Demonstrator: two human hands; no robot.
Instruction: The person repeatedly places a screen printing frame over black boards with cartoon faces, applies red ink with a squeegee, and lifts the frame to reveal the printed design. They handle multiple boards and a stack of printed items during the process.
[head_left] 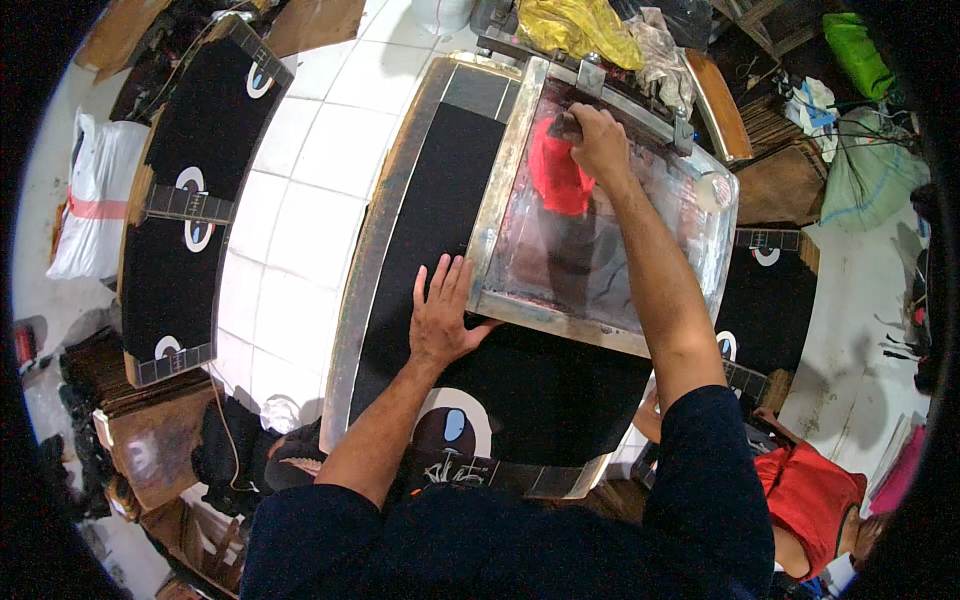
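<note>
A silk-screen frame (497, 215) lies over black fabric (430, 190) on a long printing board. On its mesh is a bright red patch of ink (560, 175). My right hand (600, 145) is closed around the dark handle of a squeegee (566, 126) at the upper end of the red patch; its blade is mostly hidden. Flat on the fabric rests my left hand (440, 315), fingers spread, its thumb close to the frame's near left corner. Nearer me, the fabric bears a printed white ring with a blue and dark centre (455, 425).
Metal hinge clamps (590, 75) stand at the frame's far edge. To the left is another board with printed black fabric (180, 265), across white tiles (300, 225). A board with black fabric (775, 300) lies right. A person in red (810, 500) is at lower right.
</note>
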